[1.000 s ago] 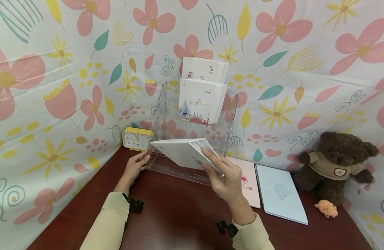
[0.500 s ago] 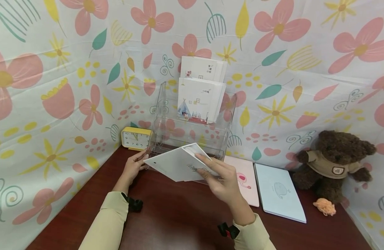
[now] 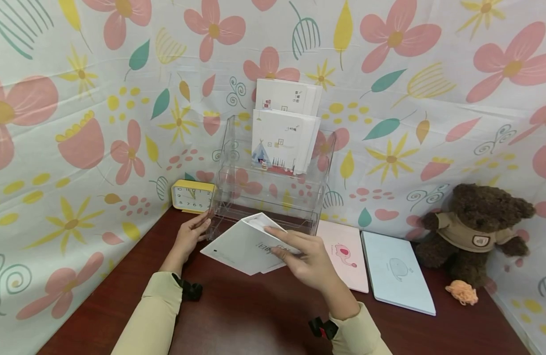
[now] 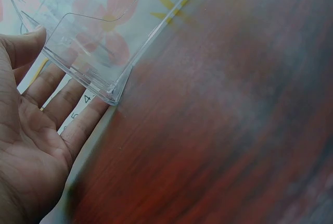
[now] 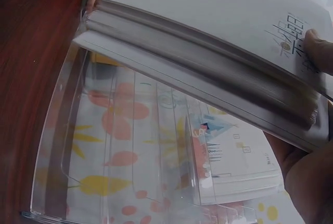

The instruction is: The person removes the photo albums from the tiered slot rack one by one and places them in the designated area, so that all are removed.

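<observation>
My right hand [image 3: 306, 259] pinches a white book [image 3: 241, 246] by its edge, thumb on the lettered cover and fingers on the other side. It is tilted in front of the clear acrylic book rack [image 3: 277, 199]. In the right wrist view, the book's covers [image 5: 218, 10] stand apart, with a gap along the near edge. My left hand [image 3: 189, 240] holds the lower left side of the rack; in the left wrist view, its thumb [image 4: 26, 47] and fingers lie on either side of the clear panel [image 4: 99, 31]. White picture books [image 3: 281, 140] stand in the rack's upper tiers.
A yellow alarm clock [image 3: 193, 196] stands close behind my left hand. To the right lie a pink notebook [image 3: 344, 256] and a light blue notebook [image 3: 399, 273]. Beyond them are a brown teddy bear [image 3: 470, 236] and an orange mesh ball [image 3: 461, 292]. Patterned cloth backs the table.
My right hand has brought the book down and a little left, toward me, turning more of its lettered cover upward. My left hand stays on the rack's side.
</observation>
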{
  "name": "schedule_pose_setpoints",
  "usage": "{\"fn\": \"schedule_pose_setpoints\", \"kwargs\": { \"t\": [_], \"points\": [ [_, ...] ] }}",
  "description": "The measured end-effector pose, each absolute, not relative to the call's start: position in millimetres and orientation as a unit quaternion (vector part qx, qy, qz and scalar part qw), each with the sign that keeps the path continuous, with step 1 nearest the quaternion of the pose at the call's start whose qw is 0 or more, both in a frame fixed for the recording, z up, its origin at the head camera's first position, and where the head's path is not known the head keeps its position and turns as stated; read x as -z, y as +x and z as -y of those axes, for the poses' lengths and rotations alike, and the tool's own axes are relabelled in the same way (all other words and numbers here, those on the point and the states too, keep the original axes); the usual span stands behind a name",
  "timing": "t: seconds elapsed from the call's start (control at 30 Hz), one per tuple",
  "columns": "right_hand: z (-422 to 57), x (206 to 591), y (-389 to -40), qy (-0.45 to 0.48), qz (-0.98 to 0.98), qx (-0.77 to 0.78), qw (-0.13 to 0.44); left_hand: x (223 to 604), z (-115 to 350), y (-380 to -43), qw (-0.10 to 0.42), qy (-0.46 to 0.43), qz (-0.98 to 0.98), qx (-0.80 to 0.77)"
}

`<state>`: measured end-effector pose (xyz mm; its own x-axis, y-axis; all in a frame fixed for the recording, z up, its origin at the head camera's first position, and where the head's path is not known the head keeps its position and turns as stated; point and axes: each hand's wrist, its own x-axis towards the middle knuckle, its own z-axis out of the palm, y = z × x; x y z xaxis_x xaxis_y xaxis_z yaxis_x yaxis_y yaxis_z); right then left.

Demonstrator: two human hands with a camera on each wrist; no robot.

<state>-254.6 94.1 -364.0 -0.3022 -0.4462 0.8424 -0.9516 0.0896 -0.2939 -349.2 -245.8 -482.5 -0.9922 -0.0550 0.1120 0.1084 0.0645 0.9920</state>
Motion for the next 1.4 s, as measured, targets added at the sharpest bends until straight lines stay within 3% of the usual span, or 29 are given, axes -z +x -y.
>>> {"fn": "schedule_pose_setpoints", "kwargs": {
  "t": [0.77, 1.07, 1.4],
  "points": [
    [-93.7, 381.6, -260.8, 0.486, 0.72, -0.464, 0.172, 480.2, 242.5, -348.3, 0.07, -0.02, 0.722, 0.689],
    [-95.4, 383.6, -263.0, 0.46, 0.735, -0.473, 0.157, 480.6, 242.0, -347.4, 0.071, -0.022, 0.725, 0.685],
    [-99.5, 380.9, -263.8, 0.392, 0.755, -0.52, 0.08, 480.4, 243.0, -346.3, 0.069, -0.019, 0.724, 0.686]
  ]
}}
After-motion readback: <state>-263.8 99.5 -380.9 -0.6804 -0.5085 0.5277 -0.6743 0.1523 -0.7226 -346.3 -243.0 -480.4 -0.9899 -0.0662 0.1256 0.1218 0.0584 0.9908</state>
